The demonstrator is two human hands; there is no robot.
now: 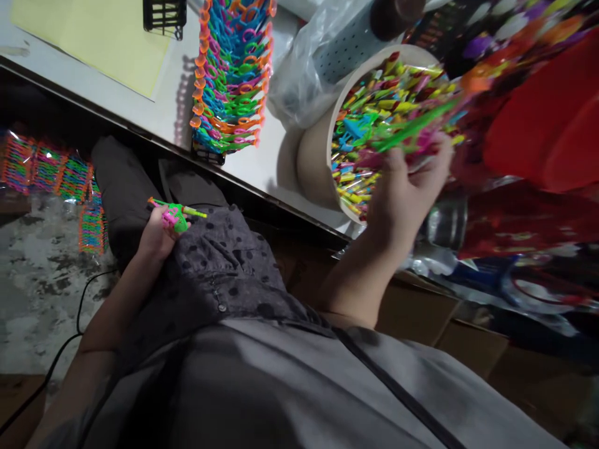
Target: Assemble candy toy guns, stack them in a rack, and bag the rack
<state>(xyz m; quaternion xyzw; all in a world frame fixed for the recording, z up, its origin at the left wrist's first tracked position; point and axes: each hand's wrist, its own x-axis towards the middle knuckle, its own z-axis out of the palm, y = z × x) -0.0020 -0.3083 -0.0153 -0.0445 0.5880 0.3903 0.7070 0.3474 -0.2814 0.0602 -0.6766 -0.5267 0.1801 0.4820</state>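
Observation:
My left hand [158, 236] rests by my lap, its fingers closed round small plastic toy pieces [174, 217] in pink and green, with a thin yellow-green stick poking out to the right. Over the round beige bucket [314, 165] is my right hand [407, 190], smeared by motion. A long green plastic stick [416, 126] with an orange end lies across its fingertips and looks pinched there. Many small wrapped plastic pieces [388, 93] in yellow, red, blue and green fill the bucket, and light-blue pieces [356, 130] lie on top.
On the white table stands a black basket lined with bright ring-ended sticks [234, 81]. Beside it are a yellow sheet [107, 47] and a clear plastic bag [299, 87]. Red containers [547, 125] crowd the right. Packed bright bundles [47, 168] lie at lower left, near a black cable [80, 305].

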